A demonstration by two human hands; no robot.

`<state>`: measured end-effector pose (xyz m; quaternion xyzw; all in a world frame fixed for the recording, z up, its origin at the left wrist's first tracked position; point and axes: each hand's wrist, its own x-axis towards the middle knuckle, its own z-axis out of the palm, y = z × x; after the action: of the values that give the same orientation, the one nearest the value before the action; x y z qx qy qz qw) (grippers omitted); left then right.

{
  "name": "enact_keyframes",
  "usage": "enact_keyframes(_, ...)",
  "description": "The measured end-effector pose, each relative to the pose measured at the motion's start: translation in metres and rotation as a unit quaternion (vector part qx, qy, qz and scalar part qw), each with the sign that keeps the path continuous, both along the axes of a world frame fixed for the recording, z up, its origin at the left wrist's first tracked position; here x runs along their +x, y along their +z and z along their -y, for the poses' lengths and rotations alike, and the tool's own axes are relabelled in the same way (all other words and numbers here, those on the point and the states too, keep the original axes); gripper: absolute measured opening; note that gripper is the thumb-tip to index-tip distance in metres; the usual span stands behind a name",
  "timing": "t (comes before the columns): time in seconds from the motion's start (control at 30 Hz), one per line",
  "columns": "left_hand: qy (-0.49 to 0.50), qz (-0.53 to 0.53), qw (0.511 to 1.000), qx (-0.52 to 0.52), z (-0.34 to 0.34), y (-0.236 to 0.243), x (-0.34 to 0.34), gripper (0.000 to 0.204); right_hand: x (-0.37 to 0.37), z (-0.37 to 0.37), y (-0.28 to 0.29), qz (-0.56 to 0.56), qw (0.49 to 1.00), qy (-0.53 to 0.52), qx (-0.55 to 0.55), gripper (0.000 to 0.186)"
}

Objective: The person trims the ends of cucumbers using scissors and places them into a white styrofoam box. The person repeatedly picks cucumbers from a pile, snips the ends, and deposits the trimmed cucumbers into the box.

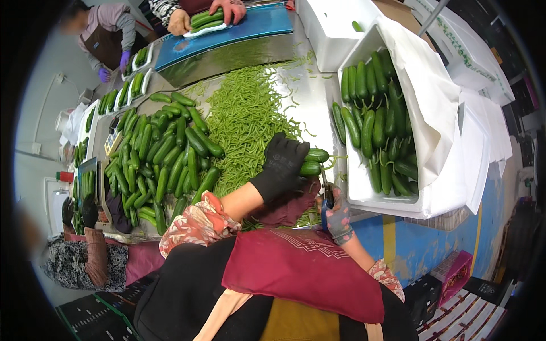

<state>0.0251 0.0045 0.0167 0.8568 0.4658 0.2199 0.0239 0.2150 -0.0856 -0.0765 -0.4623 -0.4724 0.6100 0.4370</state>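
Observation:
My left hand [280,167], in a black glove, grips small cucumbers [314,154] near the table's middle, their stem ends pointing right. My right hand [339,219], in a grey patterned glove, is closed on scissors [326,193], whose blades are up at those stems. Beneath and beyond my left hand lies a broad heap of short green cut pieces [239,108]. A large pile of cucumbers [159,153] lies to the left on the steel table [298,88]. Dark red cloth [287,204] is bunched under my hands.
An open white foam box [421,202] of cucumbers stands at the right, other boxes [472,51] behind it. Co-workers [96,40] work at the upper left, back and lower left, handling cucumbers and white trays. A blue board [250,37] lies at the back. Crates stand lower right.

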Motion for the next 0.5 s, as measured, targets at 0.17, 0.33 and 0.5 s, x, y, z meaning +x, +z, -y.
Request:
enact_keyframes(0.17,0.03,0.002,0.999,0.027,0.016,0.007,-0.022,0.064,-0.017,0.006,0.008,0.01,0.997,0.056,0.055,0.045)
enact_keyframes(0.33,0.048,0.015,0.999,0.005,0.031,0.016,-0.038,0.061,-0.024,0.008,0.012,-0.16,0.979,0.055,-0.113,0.027)
enact_keyframes(0.5,0.057,0.039,0.998,0.012,0.038,0.019,-0.047,0.062,-0.032,0.005,0.01,-0.166,0.98,0.036,-0.099,0.027)
